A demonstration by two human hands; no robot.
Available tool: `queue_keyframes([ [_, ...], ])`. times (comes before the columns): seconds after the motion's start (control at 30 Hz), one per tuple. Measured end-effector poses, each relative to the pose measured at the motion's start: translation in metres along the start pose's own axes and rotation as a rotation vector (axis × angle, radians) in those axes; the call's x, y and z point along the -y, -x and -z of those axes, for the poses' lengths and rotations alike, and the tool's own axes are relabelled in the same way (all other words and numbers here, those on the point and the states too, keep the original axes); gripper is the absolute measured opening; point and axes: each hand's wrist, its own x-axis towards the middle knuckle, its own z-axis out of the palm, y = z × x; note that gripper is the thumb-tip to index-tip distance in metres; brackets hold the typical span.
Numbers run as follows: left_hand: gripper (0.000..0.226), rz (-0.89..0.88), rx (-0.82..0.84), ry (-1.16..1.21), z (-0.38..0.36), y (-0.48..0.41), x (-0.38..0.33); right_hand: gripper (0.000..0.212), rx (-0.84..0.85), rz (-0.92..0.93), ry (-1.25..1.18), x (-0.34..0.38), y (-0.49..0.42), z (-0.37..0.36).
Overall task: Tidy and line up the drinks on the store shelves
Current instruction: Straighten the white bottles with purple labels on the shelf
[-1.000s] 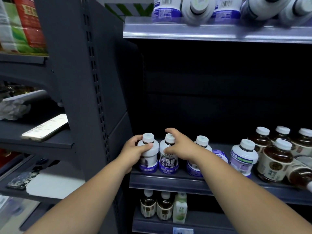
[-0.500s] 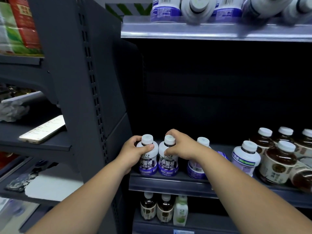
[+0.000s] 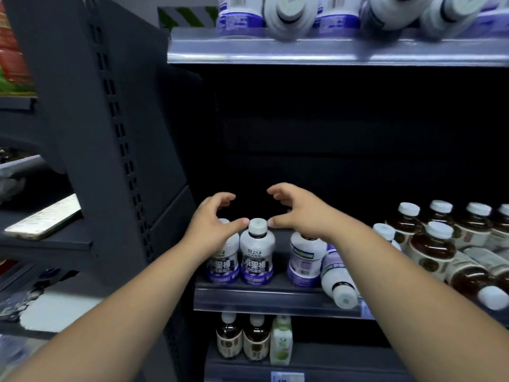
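Looking down at the middle shelf [image 3: 264, 297], I see brown-drink bottles [image 3: 432, 249] crowding its right end, one of them tipped over with its cap toward me [image 3: 487, 293], and a white bottle lying on its side [image 3: 337, 279] at the shelf's front lip, cap pointing out. The shelf above [image 3: 330, 51] carries more white-and-purple bottles, several on their sides, and the shelf below holds two brown bottles [image 3: 242, 340] beside a pale green one [image 3: 281, 343]. To the left a dark perforated upright [image 3: 121, 150] walls off a side shelf where a phone [image 3: 44, 219] lies flat. My left hand [image 3: 212, 221] hangs open and curled over the leftmost white bottle [image 3: 224, 257], covering its cap — the thumb tip reaches toward the cap of the neighbouring bottle, though I cannot tell if it touches. My right hand [image 3: 300, 213] is likewise spread in a loose claw, gripping nothing; its thumb sits just beside that same cap, and its palm hovers above a third white bottle [image 3: 304, 257]. The second white bottle [image 3: 257, 252] stands upright at the shelf's left front, touching the leftmost one, white body with a purple band and dark label print facing me. The third stands upright a little apart to the right, its label turned sideways.
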Motion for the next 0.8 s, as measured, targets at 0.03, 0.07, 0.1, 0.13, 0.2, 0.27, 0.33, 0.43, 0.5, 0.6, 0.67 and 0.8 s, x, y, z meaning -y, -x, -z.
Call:
queue_keyframes([
  [0.03,0.051,-0.053,0.055,-0.052,0.001,-0.004,-0.008,0.069,-0.003,0.003,0.064,-0.005,0.003,0.010],
  [0.07,0.048,-0.093,0.129,-0.105,0.000,-0.009,-0.015,0.068,-0.005,-0.009,0.135,-0.013,0.007,0.019],
  [0.1,0.046,-0.116,0.208,-0.164,-0.001,-0.014,-0.021,0.067,0.003,-0.030,0.201,-0.020,0.011,0.027],
  [0.13,0.044,-0.126,0.292,-0.223,-0.003,-0.019,-0.025,0.066,0.019,-0.059,0.256,-0.029,0.016,0.032],
  [0.2,0.045,-0.095,0.464,-0.330,-0.010,-0.027,-0.030,0.063,0.066,-0.106,0.327,-0.046,0.024,0.039],
  [0.27,0.051,-0.036,0.594,-0.431,-0.015,-0.032,-0.033,0.062,0.101,-0.133,0.314,-0.057,0.031,0.039],
  [0.33,0.057,0.008,0.651,-0.495,-0.018,-0.033,-0.034,0.065,0.117,-0.125,0.288,-0.063,0.033,0.039],
  [0.43,0.055,0.034,0.621,-0.523,-0.019,-0.031,-0.037,0.066,0.142,-0.103,0.296,-0.066,0.032,0.037],
  [0.5,0.052,0.058,0.599,-0.499,-0.018,-0.030,-0.036,0.058,0.131,-0.116,0.372,-0.060,0.030,0.031],
  [0.6,0.047,0.103,0.574,-0.435,-0.018,-0.028,-0.036,0.060,0.089,-0.160,0.610,-0.047,0.024,0.019],
  [0.67,0.045,0.114,0.557,-0.412,-0.019,-0.027,-0.035,0.064,0.149,-0.156,0.506,-0.046,0.020,0.019],
  [0.8,0.042,0.152,0.547,-0.386,-0.019,-0.027,-0.033,0.055,0.170,-0.161,0.316,-0.047,0.020,0.022],
])
